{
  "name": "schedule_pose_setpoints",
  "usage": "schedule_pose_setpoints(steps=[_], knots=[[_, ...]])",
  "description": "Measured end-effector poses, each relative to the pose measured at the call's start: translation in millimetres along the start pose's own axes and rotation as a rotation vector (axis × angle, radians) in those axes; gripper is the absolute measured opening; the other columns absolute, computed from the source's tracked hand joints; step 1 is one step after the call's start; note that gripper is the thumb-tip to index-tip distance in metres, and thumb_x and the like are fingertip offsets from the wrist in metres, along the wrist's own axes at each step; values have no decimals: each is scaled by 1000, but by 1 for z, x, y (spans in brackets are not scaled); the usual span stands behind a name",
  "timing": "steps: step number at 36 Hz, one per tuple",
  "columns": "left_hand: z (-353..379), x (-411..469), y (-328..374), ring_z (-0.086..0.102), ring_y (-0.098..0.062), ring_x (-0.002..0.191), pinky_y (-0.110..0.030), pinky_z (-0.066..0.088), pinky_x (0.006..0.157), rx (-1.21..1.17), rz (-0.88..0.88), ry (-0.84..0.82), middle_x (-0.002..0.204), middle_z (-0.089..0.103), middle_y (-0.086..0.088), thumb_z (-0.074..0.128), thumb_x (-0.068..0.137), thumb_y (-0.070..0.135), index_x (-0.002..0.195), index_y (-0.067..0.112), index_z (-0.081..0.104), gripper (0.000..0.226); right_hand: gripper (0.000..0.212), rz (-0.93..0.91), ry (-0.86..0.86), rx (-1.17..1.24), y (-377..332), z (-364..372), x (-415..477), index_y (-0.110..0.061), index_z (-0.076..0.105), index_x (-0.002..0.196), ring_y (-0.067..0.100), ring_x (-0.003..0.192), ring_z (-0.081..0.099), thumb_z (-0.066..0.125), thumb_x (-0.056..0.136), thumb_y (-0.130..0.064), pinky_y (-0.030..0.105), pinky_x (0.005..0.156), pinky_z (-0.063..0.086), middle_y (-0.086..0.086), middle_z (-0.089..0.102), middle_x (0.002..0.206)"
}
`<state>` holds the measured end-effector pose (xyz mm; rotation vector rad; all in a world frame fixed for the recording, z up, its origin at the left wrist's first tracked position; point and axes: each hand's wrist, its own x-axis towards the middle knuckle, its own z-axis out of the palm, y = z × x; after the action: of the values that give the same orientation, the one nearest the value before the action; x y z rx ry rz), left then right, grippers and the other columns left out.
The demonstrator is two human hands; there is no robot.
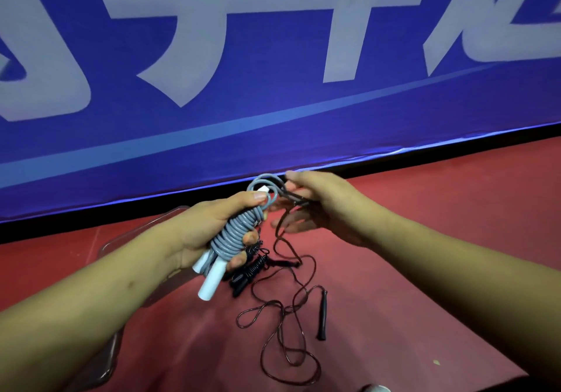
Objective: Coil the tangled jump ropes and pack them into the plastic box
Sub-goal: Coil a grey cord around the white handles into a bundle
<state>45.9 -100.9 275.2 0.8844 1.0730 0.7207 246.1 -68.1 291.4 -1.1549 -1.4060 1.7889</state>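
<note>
My left hand (209, 233) grips a grey jump rope (235, 230) wound tightly round its two white handles (211, 282), which stick out below my fist. My right hand (318, 206) pinches the free end of this grey rope near its top loops. A thin dark jump rope (288, 309) lies tangled on the red floor below my hands, with one black handle (323, 315) at the right. A black coiled rope (252, 268) lies just under my left hand. The clear plastic box (127, 236) sits on the floor at the left, mostly hidden by my left forearm.
A blue banner with large white characters (273, 57) runs along the back, meeting the red floor (425, 209) at a black strip. A small pale object (375, 388) shows at the bottom edge.
</note>
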Motion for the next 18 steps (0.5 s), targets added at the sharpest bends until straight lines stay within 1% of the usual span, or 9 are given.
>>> schedule_pose_setpoints(steps=[1,2,4,6,9,12,14,17,18], knots=[[1,-1,1,56,-13,37,-24,45,36,-23,-19,-16,59,61,0,61,90,40,88,14,64,26,27,-9,-41,-66,0,1,-2,-8,58,104,45,92,69,61,94,-34,48,79,56,19,72,105],[1,-1,3,52,-16,35,-25,44,34,-51,-43,-44,57,57,-2,65,86,41,88,12,64,29,29,-33,-67,-110,0,3,-3,-8,56,103,44,84,69,67,91,-32,46,73,57,15,73,98],[-1,1,5,46,-21,34,-26,44,35,-86,-78,-91,55,50,-6,78,75,47,91,13,61,42,27,-88,-84,-121,3,5,-3,-6,51,100,35,64,66,73,85,-12,37,58,53,8,67,72],[-5,2,5,46,-24,34,-25,44,37,-80,-83,-71,56,49,-7,83,67,51,88,15,59,48,27,-113,-40,-92,5,4,0,-5,49,99,25,50,57,70,84,2,29,48,45,5,57,60],[-10,5,3,48,-23,37,-24,45,40,-80,-86,47,57,51,-6,75,73,53,87,18,58,42,26,-83,99,83,7,-2,6,-9,51,96,17,44,47,68,84,6,24,45,41,7,54,66],[-16,9,0,49,-23,39,-25,45,44,-68,-73,150,59,53,-6,75,70,55,83,19,59,41,31,-23,182,168,11,-9,11,-17,50,71,12,42,39,71,82,4,23,45,36,5,50,66],[-18,11,-3,49,-23,38,-26,45,44,-49,-63,226,60,54,-7,75,73,53,78,17,60,39,29,-21,217,48,12,-12,10,-14,49,72,11,41,33,72,82,1,22,44,29,13,56,71],[-19,13,-5,48,-22,36,-27,43,43,3,-58,329,58,54,-8,74,80,48,75,15,60,36,16,-49,287,-356,7,-14,7,-6,59,80,13,40,36,73,84,-12,21,42,31,15,71,71],[-21,14,-7,48,-22,35,-25,43,42,23,-57,361,58,54,-9,74,81,47,75,15,60,35,19,-56,284,-483,5,-14,7,-3,63,78,13,40,37,73,85,-17,20,41,32,13,71,67]])
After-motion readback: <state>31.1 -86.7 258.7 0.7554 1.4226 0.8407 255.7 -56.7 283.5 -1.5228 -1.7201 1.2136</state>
